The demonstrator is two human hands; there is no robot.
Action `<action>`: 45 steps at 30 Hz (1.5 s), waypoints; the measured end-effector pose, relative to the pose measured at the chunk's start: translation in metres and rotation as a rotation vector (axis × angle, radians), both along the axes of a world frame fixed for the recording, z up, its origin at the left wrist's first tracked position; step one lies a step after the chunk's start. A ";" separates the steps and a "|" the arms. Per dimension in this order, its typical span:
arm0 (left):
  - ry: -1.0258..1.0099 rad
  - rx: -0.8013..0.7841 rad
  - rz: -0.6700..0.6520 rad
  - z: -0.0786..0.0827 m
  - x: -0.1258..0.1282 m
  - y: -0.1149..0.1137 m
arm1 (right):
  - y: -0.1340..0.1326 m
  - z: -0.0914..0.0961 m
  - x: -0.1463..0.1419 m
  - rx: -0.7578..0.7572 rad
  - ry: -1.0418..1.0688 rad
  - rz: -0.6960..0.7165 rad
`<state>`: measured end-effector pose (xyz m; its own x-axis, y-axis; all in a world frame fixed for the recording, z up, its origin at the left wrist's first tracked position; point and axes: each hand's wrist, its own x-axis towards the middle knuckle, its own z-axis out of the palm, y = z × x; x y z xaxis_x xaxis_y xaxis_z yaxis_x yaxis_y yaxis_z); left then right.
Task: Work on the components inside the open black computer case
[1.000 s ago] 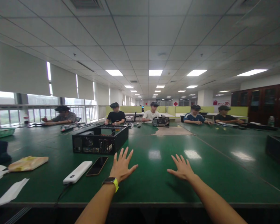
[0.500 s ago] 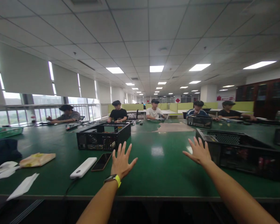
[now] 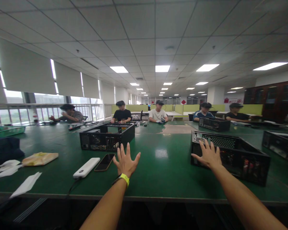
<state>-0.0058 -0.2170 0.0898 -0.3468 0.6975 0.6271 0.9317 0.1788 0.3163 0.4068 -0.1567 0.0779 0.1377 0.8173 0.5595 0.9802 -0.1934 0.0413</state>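
My left hand (image 3: pixel 127 163), a yellow-banded watch (image 3: pixel 124 180) on its wrist, is open with fingers spread above the green table (image 3: pixel 158 175). It holds nothing. Just left of it lie a dark phone (image 3: pixel 105 162) and a white power bank (image 3: pixel 86 167) with a cable. Beyond its fingertips stands a black open-topped computer case (image 3: pixel 96 140). My right hand (image 3: pixel 209 155) is open too, fingers spread, in front of the near-left corner of a second black computer case (image 3: pixel 249 163). Whether it touches that case I cannot tell.
Several people sit across the table. Another computer case (image 3: pixel 282 147) stands at the right edge, and a smaller-looking one (image 3: pixel 213 124) farther back. At left are a packet (image 3: pixel 40 158), white tissues (image 3: pixel 26 184), a dark cloth bundle (image 3: pixel 6 150) and a green basket (image 3: pixel 8 131).
The right-hand computer case and the one at the right edge have shifted left. The far case has moved right. My right hand moved slightly right; my left hand's fingers spread wider.
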 end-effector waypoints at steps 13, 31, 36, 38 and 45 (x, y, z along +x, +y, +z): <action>-0.227 -0.119 -0.033 -0.015 0.014 0.001 | 0.002 -0.012 -0.038 -0.070 0.047 -0.027; -0.208 -0.214 0.025 -0.011 0.026 0.001 | -0.014 -0.013 -0.062 0.030 0.075 -0.100; -0.269 -0.216 -0.026 -0.008 0.029 0.000 | -0.018 -0.013 -0.068 -0.014 0.167 -0.089; -0.285 -0.219 -0.045 -0.007 0.029 0.001 | -0.017 -0.014 -0.071 -0.036 0.194 -0.093; -0.280 -0.264 -0.066 -0.016 0.041 0.006 | -0.014 -0.021 -0.095 -0.086 0.224 -0.074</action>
